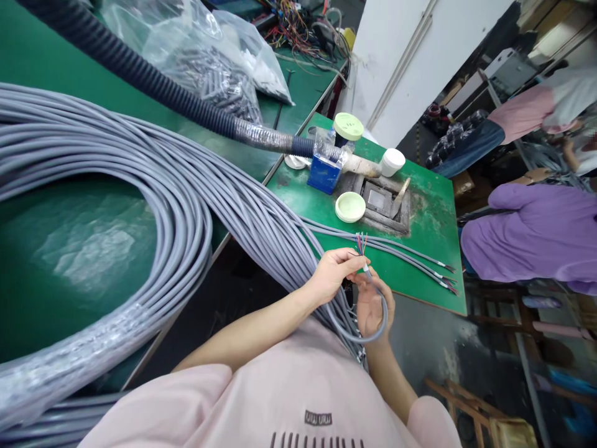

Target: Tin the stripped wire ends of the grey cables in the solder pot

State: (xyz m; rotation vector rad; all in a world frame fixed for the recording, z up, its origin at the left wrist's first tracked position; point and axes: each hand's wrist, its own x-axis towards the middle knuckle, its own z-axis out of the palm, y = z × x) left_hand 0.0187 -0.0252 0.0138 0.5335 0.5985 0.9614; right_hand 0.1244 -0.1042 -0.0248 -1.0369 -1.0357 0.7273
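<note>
Grey cables [181, 211] and plastic bags [217, 71] lie on the green table [37, 53], a white tub [392, 163] on the green board [431, 202].

The cables [261, 221] were plain grey; the exposed wires [361, 244] included red and dark strands. The worktop [303, 196] was green, blackened in places. The ribbed hose [144, 78] was blue-black, the box [323, 176] blue, the cup [392, 163] white and the dish [351, 207] pale green. The wearer's shirt [275, 398] was pale pink, marked with a dark label [318, 417] and parallel dark bars [297, 442]; a co-worker's top [532, 233] was purple
</note>
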